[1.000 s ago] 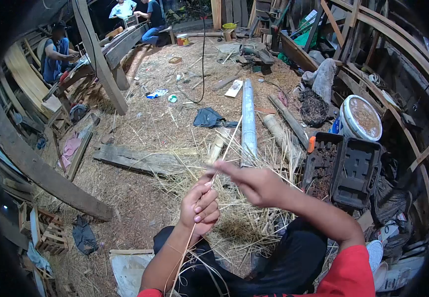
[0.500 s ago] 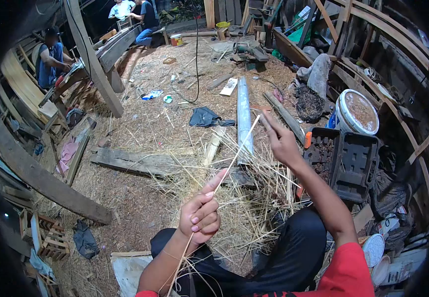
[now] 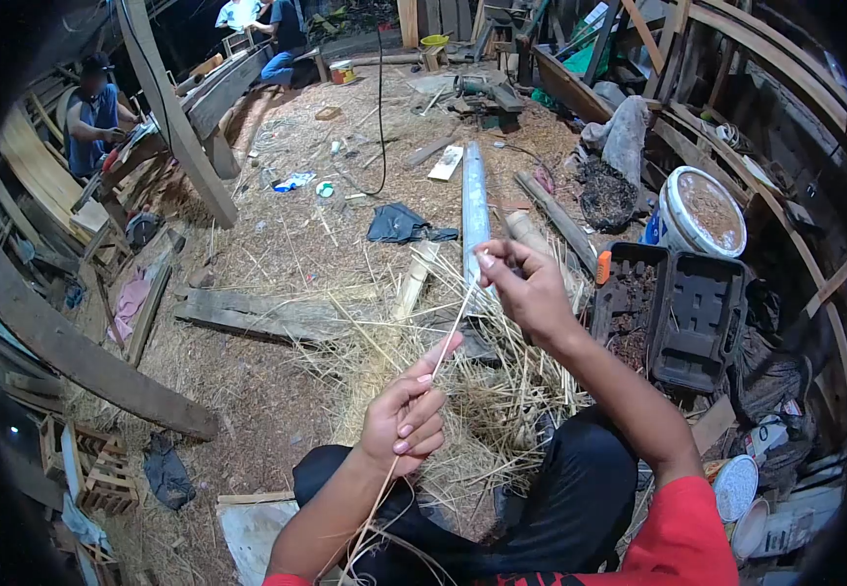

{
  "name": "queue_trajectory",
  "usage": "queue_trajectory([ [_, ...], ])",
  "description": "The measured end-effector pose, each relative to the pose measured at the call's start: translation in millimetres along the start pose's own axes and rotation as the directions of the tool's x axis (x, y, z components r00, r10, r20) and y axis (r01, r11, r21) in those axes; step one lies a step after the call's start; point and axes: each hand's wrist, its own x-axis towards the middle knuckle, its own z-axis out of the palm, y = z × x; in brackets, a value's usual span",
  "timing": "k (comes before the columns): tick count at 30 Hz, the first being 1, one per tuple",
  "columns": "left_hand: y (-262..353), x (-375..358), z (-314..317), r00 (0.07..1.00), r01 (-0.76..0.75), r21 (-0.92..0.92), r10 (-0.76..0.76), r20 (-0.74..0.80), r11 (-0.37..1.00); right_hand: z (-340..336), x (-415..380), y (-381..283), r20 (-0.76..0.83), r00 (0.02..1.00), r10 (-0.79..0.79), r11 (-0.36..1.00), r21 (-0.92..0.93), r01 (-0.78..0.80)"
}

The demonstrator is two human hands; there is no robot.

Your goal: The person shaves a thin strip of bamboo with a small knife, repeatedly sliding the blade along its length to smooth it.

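Observation:
A long, thin pale strip (image 3: 456, 327), looking like split bamboo or cane, runs from my lap up between my hands. My left hand (image 3: 406, 415) is closed around its lower part, with the index finger stretched along it. My right hand (image 3: 531, 293) has its fingers bent and the thumb pressed at the strip's upper end. A narrow dark, blade-like piece (image 3: 503, 225) shows at the right fingers; I cannot make out what it is. Loose curls of strip hang below my left wrist. Under my hands lies a heap of pale shavings (image 3: 482, 439).
A grey plank (image 3: 476, 205) lies ahead, with a black plastic bag (image 3: 396, 224) to its left. On the right are an open black tool case (image 3: 694, 317) and a white bucket (image 3: 673, 210). A wooden post (image 3: 174, 117) leans at left; people work at benches beyond.
My right hand has come down and slightly left, its extended fingers now bent in at the strip's end. My left hand keeps its hold, shifted slightly right.

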Motion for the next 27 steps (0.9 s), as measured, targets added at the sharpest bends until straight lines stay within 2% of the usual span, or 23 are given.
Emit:
queue_trajectory([
  [2, 0, 2, 0, 1.000, -0.019, -0.014, 0.018, -0.010, 1.000, 10, -3, 5, 0.054, 0.990, -0.130, 0.989, -0.064, 0.134],
  [3, 2, 3, -2, 0.999, -0.033, -0.020, 0.032, -0.016, 0.999, 10, -8, 3, 0.058, 0.984, -0.169, 0.962, -0.209, 0.178],
  [6, 10, 4, -5, 0.994, -0.086, -0.036, 0.083, -0.074, 0.996, 10, -27, -8, 0.246, 0.907, -0.343, 0.793, -0.441, 0.420],
  [8, 15, 3, -11, 0.982, -0.125, -0.036, 0.118, -0.145, 0.992, 15, -43, -15, 0.531, 0.804, -0.268, 0.752, -0.406, 0.519],
  [9, 16, 1, -13, 0.968, -0.147, -0.102, 0.121, -0.221, 0.984, 22, -49, -11, 0.597, 0.743, -0.302, 0.708, -0.382, 0.594],
  [10, 18, 0, -13, 0.978, -0.148, -0.111, 0.128, -0.165, 0.983, 27, -54, -8, 0.658, 0.678, -0.327, 0.661, -0.354, 0.662],
  [12, 20, 0, -12, 0.990, -0.140, -0.131, 0.135, -0.050, 0.981, 30, -59, -8, 0.707, 0.655, -0.265, 0.616, -0.399, 0.679],
  [13, 20, -1, -9, 0.988, -0.148, -0.090, 0.144, -0.047, 0.985, 30, -60, -9, 0.730, 0.643, -0.232, 0.590, -0.420, 0.689],
  [16, 18, -4, -6, 0.990, -0.142, -0.065, 0.142, -0.002, 0.988, 28, -54, -5, 0.675, 0.683, -0.281, 0.536, -0.480, 0.695],
  [17, 17, -5, -6, 0.991, -0.133, -0.054, 0.133, 0.002, 0.990, 23, -49, -8, 0.647, 0.739, -0.188, 0.518, -0.573, 0.634],
  [20, 17, -6, -4, 0.996, -0.094, 0.014, 0.094, 0.001, 0.995, 12, -27, -1, 0.505, 0.800, -0.324, 0.670, -0.475, 0.571],
  [21, 16, -6, -4, 0.997, -0.079, 0.055, 0.080, -0.016, 0.995, 9, -26, -9, 0.456, 0.850, -0.264, 0.677, -0.540, 0.500],
  [27, 8, -5, 0, 0.998, -0.056, 0.180, 0.058, -0.004, 0.982, -20, 15, 41, 0.137, 0.970, -0.201, 0.833, -0.497, 0.243],
])
